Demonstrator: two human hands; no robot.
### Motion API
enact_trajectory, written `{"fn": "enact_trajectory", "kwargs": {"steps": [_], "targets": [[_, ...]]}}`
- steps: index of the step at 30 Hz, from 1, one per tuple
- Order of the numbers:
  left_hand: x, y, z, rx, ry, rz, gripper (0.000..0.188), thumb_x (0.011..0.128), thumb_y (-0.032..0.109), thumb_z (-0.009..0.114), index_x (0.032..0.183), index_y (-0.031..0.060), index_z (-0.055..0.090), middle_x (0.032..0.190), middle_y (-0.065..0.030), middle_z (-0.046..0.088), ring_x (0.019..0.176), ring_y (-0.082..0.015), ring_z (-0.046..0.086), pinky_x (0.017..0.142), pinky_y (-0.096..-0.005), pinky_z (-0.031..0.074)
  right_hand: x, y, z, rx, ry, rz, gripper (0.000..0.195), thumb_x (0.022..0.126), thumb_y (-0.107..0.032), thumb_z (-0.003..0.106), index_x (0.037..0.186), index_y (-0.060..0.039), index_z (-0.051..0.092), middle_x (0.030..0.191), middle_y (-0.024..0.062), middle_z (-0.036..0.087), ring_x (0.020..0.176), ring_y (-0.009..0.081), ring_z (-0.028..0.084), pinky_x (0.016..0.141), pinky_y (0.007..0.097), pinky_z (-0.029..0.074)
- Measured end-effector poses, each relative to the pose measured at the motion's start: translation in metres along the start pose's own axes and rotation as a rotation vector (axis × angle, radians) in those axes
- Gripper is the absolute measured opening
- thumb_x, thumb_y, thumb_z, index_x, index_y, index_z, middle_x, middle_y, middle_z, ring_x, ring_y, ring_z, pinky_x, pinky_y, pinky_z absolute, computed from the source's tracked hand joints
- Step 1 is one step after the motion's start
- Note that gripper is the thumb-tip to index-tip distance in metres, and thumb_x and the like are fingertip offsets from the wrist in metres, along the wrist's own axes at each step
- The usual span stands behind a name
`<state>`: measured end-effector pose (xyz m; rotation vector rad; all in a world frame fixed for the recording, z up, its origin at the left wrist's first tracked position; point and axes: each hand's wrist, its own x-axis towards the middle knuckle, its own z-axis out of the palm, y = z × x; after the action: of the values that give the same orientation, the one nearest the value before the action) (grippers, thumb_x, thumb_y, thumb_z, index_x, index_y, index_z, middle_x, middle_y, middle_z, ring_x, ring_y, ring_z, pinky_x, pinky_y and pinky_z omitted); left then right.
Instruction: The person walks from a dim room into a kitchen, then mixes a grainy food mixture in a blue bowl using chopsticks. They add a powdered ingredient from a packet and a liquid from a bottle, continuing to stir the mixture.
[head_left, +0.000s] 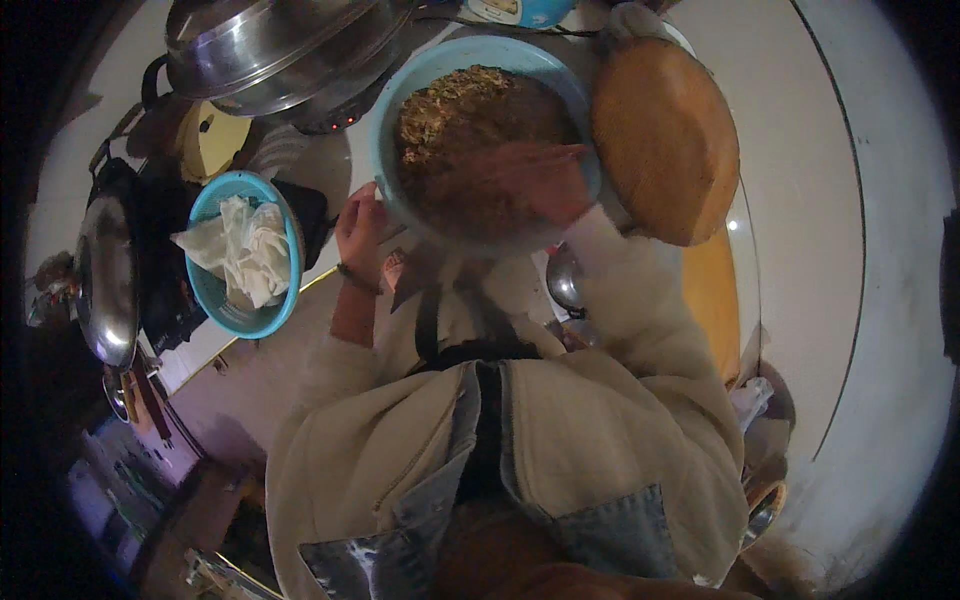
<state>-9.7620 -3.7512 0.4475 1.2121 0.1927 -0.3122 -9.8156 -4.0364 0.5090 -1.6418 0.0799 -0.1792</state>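
Note:
A large light blue basin (386, 71) holds a brown, chopped, moist-looking food mixture (457, 97). My right hand (544, 180) is inside the basin on the mixture; it is blurred and its fingers are hard to make out. At the basin's lower left side, my left hand (362, 225) rests against the outer wall with its fingers bent. Whether it grips the rim cannot be told. A dark band circles the left wrist.
Left of the basin, a blue plastic colander (196, 300) holds white cloth (255, 247). A large steel pot (277, 52) stands at the upper left on a cooker with red lights. A round wooden board (667, 142) lies against the basin's right side. A steel lid (107, 281) is at far left.

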Motion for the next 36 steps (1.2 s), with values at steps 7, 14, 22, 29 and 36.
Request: {"fn": "enact_trajectory", "kwargs": {"steps": [7, 14, 22, 29, 36], "targets": [[-0.075, -0.006, -0.046, 0.125, 0.093, -0.077, 0.027, 0.096, 0.025, 0.057, 0.109, 0.0028, 0.065, 0.070, 0.0040, 0.048, 0.061, -0.0047, 0.041, 0.054, -0.0205, 0.032, -0.031, -0.065, -0.028, 0.002, 0.190, 0.253, 0.018, 0.091, -0.014, 0.064, 0.102, 0.0001, 0.067, 0.093, 0.0080, 0.068, 0.075, 0.0164, 0.065, 0.067, 0.0297, 0.056], [-0.096, -0.029, -0.062, 0.158, 0.186, -0.172, 0.022, 0.095, 0.026, 0.058, 0.093, 0.0056, 0.065, 0.068, 0.0027, 0.055, 0.061, -0.0061, 0.049, 0.053, -0.0206, 0.037, -0.051, 0.015, -0.017, -0.308, 0.414, 0.116, 0.023, 0.092, -0.022, 0.064, 0.095, -0.0001, 0.070, 0.085, 0.0074, 0.068, 0.081, 0.0149, 0.063, 0.073, 0.0291, 0.049], [-0.089, 0.030, -0.073, 0.442, -0.321, 0.057, 0.018, 0.094, 0.016, 0.059, 0.105, 0.0037, 0.065, 0.091, -0.0007, 0.065, 0.082, -0.0109, 0.060, 0.075, -0.0266, 0.049, -0.091, -0.037, -0.043, -0.412, -0.580, 0.169, 0.022, 0.089, -0.027, 0.064, 0.095, -0.0064, 0.069, 0.091, 0.0061, 0.067, 0.088, 0.0169, 0.064, 0.082, 0.0325, 0.050], [-0.097, 0.114, -0.091, 0.486, -0.358, 0.053, 0.022, 0.092, 0.016, 0.063, 0.111, 0.0055, 0.064, 0.098, -0.0022, 0.066, 0.084, -0.0091, 0.059, 0.078, -0.0262, 0.048, 0.040, -0.226, 0.113, -0.203, -0.406, -0.244, 0.018, 0.094, -0.013, 0.054, 0.078, -0.0062, 0.058, 0.060, 0.0004, 0.054, 0.055, 0.0078, 0.052, 0.067, 0.0273, 0.046], [-0.109, 0.140, -0.151, 0.193, -0.284, 0.240, 0.015, 0.090, 0.008, 0.064, 0.103, -0.0003, 0.061, 0.099, -0.0045, 0.065, 0.084, -0.0072, 0.056, 0.076, -0.0234, 0.046, 0.265, -0.314, 0.211, -0.700, 0.232, -0.680, 0.020, 0.087, -0.022, 0.064, 0.093, -0.0038, 0.070, 0.073, 0.0074, 0.068, 0.063, 0.0172, 0.066, 0.055, 0.0305, 0.050]]}}
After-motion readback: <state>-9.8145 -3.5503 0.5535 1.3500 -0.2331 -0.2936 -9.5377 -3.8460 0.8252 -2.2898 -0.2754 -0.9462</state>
